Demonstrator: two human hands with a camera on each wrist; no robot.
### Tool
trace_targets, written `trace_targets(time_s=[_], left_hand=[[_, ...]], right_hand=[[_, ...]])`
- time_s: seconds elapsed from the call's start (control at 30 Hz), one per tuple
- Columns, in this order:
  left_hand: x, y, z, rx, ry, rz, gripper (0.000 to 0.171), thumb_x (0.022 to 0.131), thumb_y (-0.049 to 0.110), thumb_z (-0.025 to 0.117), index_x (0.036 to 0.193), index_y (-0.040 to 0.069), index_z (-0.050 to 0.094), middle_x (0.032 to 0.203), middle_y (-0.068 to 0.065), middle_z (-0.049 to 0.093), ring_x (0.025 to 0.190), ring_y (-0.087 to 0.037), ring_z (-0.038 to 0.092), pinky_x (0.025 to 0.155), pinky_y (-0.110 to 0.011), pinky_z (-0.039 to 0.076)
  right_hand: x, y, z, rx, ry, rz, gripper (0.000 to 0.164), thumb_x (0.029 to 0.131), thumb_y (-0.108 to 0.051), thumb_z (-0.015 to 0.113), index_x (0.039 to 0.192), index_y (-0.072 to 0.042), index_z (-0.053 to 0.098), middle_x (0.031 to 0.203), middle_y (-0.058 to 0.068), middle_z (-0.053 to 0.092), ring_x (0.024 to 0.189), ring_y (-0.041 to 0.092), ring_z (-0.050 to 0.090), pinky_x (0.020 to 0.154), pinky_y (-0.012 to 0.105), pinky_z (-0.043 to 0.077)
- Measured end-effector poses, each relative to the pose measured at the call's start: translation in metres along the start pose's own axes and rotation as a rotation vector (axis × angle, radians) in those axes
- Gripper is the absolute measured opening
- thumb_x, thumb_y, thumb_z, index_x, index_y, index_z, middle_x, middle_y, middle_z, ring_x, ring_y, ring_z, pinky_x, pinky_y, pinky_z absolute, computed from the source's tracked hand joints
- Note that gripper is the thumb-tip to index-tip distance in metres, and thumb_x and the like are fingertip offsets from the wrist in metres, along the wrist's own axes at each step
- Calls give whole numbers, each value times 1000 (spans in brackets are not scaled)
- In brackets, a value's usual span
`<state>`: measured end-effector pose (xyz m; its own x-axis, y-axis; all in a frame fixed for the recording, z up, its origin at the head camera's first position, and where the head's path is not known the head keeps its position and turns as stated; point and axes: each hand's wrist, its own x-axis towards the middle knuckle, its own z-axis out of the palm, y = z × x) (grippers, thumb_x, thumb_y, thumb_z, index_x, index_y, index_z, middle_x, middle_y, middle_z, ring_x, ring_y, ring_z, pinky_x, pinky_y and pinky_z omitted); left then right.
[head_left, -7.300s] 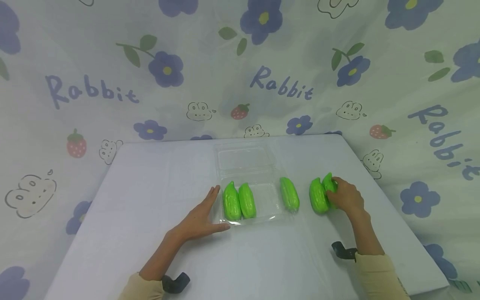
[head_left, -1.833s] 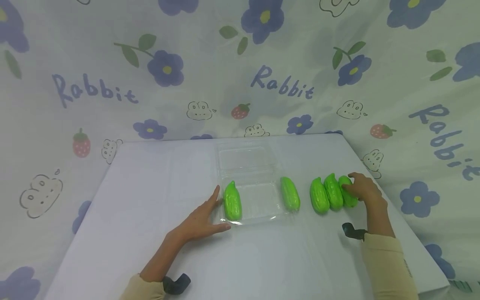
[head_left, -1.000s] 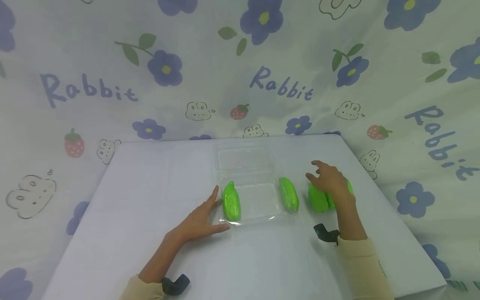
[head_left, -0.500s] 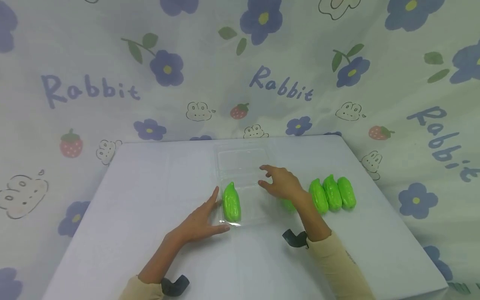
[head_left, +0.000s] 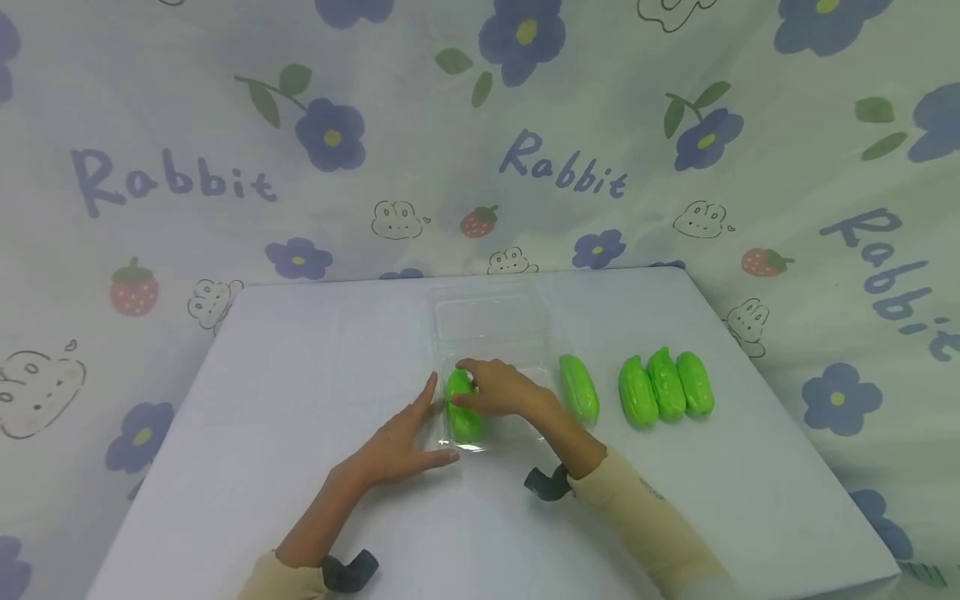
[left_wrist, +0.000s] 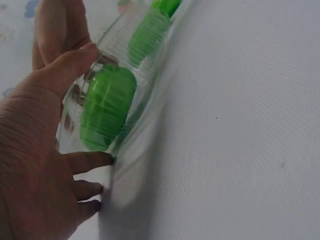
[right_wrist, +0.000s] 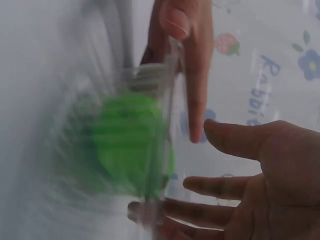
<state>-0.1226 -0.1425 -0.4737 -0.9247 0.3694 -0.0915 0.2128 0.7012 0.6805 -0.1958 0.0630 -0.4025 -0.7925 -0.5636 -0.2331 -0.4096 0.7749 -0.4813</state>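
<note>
A clear plastic clamshell box (head_left: 517, 429) lies with its lid (head_left: 487, 317) folded back. At its left end sits a glossy green, ribbed, cucumber-like vegetable (head_left: 467, 425). My right hand (head_left: 498, 390) is over this vegetable, thumb and fingers spread around its upper part. In the right wrist view, the right fingers (right_wrist: 220, 187) are parted close to the box wall. My left hand (head_left: 397, 437) rests along the box's left side, fingers and thumb spread at its corners. The left wrist view shows the left thumb (left_wrist: 75, 62) by the rim and fingertips at the lower edge.
Another green vegetable (head_left: 579, 392) lies along the box's right edge. Farther right, three more stand in a row: left (head_left: 637, 393), middle (head_left: 666, 385) and right (head_left: 696, 385). The white table (head_left: 315, 350) ends at a patterned cloth backdrop (head_left: 420, 150).
Earlier two vegetables lay at the box's left end; one is left, and the right-hand row grew to three. My right hand released the last one and moved left over the box; my left hand stayed.
</note>
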Motion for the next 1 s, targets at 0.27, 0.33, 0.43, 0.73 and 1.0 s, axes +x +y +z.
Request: trace_targets(time_s=[0.27, 0.33, 0.43, 0.73, 1.0], left_hand=[[1, -1, -1, 5, 5, 10, 115, 79, 62, 73, 159, 28, -1, 158, -6, 28, 144, -29, 27, 112, -52, 30], [1, -2, -1, 5, 6, 14, 115, 79, 62, 73, 159, 29, -2, 158, -7, 29, 144, -29, 28, 112, -51, 30], [1, -1, -1, 2, 8, 16, 114, 79, 62, 73, 159, 31, -2, 158, -8, 30, 143, -29, 28, 111, -52, 31], [2, -1, -4, -10, 1, 14, 115, 79, 60, 74, 159, 29, -2, 157, -8, 31, 143, -30, 29, 111, -52, 31], [3, -3, -6, -13, -2, 21, 116, 79, 61, 74, 160, 25, 0, 153, -7, 40, 142, -28, 31, 111, -52, 31]], right_hand=[[4, -8, 10, -47, 22, 39, 64, 92, -37, 69, 144, -6, 48, 105, 7, 67, 86, 19, 63, 73, 33, 55], [4, -8, 12, -45, 21, 48, 64, 91, -35, 71, 144, -7, 48, 102, 6, 67, 81, 17, 62, 69, 30, 54], [4, -7, 14, -46, 29, 53, 65, 90, -34, 72, 144, -8, 48, 101, 6, 66, 79, 15, 61, 66, 28, 53], [2, -5, 10, -39, 42, 50, 64, 90, -34, 72, 144, -10, 48, 94, 0, 63, 75, 14, 59, 62, 27, 52], [-5, 1, -6, -23, 78, 69, 65, 89, -35, 72, 145, -11, 48, 97, 0, 63, 79, 16, 58, 67, 31, 51]])
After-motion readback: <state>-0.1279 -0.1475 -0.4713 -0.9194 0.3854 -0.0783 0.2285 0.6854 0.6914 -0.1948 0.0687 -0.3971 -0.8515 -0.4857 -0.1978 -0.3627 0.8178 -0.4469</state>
